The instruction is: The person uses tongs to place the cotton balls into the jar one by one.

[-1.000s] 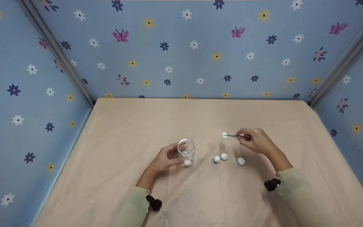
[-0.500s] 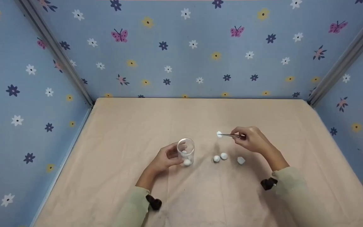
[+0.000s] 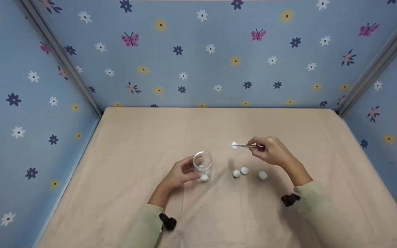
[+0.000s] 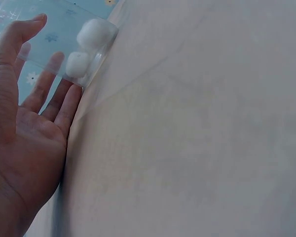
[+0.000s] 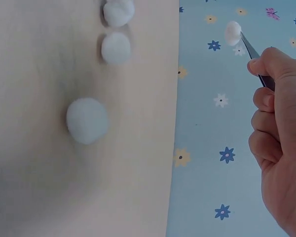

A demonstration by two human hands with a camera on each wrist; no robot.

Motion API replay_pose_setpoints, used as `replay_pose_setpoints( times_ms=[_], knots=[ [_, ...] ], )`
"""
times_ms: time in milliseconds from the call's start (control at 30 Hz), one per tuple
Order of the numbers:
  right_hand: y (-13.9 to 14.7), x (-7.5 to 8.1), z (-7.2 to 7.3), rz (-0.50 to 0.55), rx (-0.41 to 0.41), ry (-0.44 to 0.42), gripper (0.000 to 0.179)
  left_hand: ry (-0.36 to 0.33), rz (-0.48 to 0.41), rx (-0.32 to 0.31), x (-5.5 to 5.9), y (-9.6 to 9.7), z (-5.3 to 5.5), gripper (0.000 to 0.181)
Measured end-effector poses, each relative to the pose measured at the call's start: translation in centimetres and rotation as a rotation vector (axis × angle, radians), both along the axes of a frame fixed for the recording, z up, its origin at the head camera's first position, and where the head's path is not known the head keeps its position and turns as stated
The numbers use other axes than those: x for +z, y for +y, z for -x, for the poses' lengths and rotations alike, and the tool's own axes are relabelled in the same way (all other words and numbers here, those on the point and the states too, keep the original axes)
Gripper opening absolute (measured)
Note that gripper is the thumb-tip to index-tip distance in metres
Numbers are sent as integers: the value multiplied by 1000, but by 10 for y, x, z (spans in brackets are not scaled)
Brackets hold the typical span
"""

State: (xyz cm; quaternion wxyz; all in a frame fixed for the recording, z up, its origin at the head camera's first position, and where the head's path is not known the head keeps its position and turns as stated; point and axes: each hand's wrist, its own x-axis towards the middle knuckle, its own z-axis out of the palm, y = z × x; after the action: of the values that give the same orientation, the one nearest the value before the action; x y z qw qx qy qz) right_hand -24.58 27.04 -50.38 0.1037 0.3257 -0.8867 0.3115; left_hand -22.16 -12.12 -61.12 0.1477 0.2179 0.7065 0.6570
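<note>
My left hand (image 3: pixel 181 174) curls its fingers and thumb round a clear cup (image 3: pixel 203 162) that stands upright on the table. Two white cotton balls (image 4: pixel 96 33) lie at the bottom of the cup. My right hand (image 3: pixel 271 150) pinches a pair of metal tweezers (image 3: pixel 248 146), their tips pointing left. Between the tips a cotton ball (image 3: pixel 234 145) is held in the air, to the right of the cup and higher than its rim. In the right wrist view the tweezers (image 5: pixel 251 49) and the gripped cotton ball (image 5: pixel 233 33) show against the wall.
Three loose cotton balls lie on the cloth-covered table (image 3: pixel 143 137) below the right hand: a left one (image 3: pixel 236 174), one touching close beside it (image 3: pixel 244 170), and one farther right (image 3: pixel 263 175). Blue flowered panels (image 3: pixel 198 51) enclose the table at the back and sides.
My right hand has moved left with the tweezers and their cotton ball, nearer to the cup. The left hand, the cup and the loose cotton balls stay in place.
</note>
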Motion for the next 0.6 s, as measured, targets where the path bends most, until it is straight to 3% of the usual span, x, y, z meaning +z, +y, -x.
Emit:
replay_pose_setpoints(
  times_ms=[600],
  knots=[
    [-22, 17, -5, -4, 61, 49, 17, -15, -1, 8, 1, 0, 0, 76]
  ],
)
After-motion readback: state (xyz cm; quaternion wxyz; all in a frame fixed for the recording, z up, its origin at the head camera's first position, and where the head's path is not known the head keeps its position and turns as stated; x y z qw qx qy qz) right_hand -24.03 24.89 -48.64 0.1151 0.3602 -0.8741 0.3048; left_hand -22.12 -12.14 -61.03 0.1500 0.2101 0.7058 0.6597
